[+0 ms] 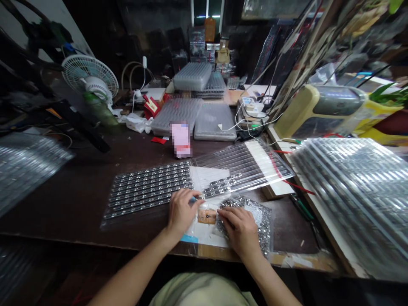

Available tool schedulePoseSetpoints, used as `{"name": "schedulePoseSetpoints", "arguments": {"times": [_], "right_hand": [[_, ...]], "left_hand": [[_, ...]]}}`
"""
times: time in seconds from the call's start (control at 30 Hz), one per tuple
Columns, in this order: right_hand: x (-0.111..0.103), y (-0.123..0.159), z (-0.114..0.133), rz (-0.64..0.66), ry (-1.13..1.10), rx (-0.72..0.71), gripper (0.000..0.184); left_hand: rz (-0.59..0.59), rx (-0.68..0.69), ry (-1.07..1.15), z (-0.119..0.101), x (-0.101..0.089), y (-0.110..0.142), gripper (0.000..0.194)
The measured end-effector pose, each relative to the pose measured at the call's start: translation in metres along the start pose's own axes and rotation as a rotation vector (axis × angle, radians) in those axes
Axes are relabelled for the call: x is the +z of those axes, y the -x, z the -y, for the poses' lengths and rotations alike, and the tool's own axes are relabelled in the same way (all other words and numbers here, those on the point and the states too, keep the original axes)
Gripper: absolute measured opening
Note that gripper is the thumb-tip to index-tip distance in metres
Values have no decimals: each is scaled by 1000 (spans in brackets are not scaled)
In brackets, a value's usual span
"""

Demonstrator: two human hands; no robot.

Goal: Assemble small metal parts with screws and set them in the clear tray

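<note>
My left hand (pixel 181 211) is closed around a thin blue-tipped tool, its tip at the near end of a clear ribbed tray (pixel 245 165) that holds a few rows of small metal parts. My right hand (pixel 239 228) lies fingers-down on a clear bag of loose small metal parts (pixel 259 221). Between the hands a small orange-brown piece (pixel 206 216) rests on white paper (pixel 210 176). To the left lies a full tray (pixel 146 189) with rows of the same parts.
Stacked clear trays (pixel 357 191) lean at the right, more trays (pixel 193 76) sit at the back. A white desk fan (pixel 91 78) stands at back left, cables and chargers (pixel 251 112) behind. The table's front edge (pixel 95 244) is close to my body.
</note>
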State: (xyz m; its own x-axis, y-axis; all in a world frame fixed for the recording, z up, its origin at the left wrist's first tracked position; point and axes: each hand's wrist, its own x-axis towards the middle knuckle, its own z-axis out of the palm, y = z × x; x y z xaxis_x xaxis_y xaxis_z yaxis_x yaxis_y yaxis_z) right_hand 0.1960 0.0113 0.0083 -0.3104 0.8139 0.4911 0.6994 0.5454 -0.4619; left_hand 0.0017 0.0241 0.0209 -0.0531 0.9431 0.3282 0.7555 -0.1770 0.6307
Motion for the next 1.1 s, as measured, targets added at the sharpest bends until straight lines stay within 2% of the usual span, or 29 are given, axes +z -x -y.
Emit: {"name": "schedulePoseSetpoints", "arguments": {"times": [0.1,0.3,0.43,0.57,0.67,0.73,0.83,0.93,1.03,1.1], "right_hand": [[6,-1,8,50,-33,27,11],[19,-6,20,78,-4,34,7],[20,-6,19,78,-1,23,8],[22,-5,19,90,18,30,10],[22,-5,21,113,44,39,10],[18,-5,21,129,65,42,11],[6,-6,13,104,141,55,17],[-7,-8,1,73,223,62,16],[-12,-10,-5,135,258,6,12],[-9,-10,-4,178,295,-18,11]], "left_hand": [[-57,-28,-169,14,-9,-12,5],[-74,-6,-238,24,-13,-7,10],[-57,28,-223,15,-11,-12,13],[47,110,-159,-3,3,-30,7],[104,115,-159,-12,13,-41,5],[131,99,-141,-13,12,-44,7],[132,46,-36,-9,0,-40,8],[164,-66,210,-3,-15,-25,17],[255,-181,455,3,-21,-3,27],[280,-232,514,5,-18,10,26]]}}
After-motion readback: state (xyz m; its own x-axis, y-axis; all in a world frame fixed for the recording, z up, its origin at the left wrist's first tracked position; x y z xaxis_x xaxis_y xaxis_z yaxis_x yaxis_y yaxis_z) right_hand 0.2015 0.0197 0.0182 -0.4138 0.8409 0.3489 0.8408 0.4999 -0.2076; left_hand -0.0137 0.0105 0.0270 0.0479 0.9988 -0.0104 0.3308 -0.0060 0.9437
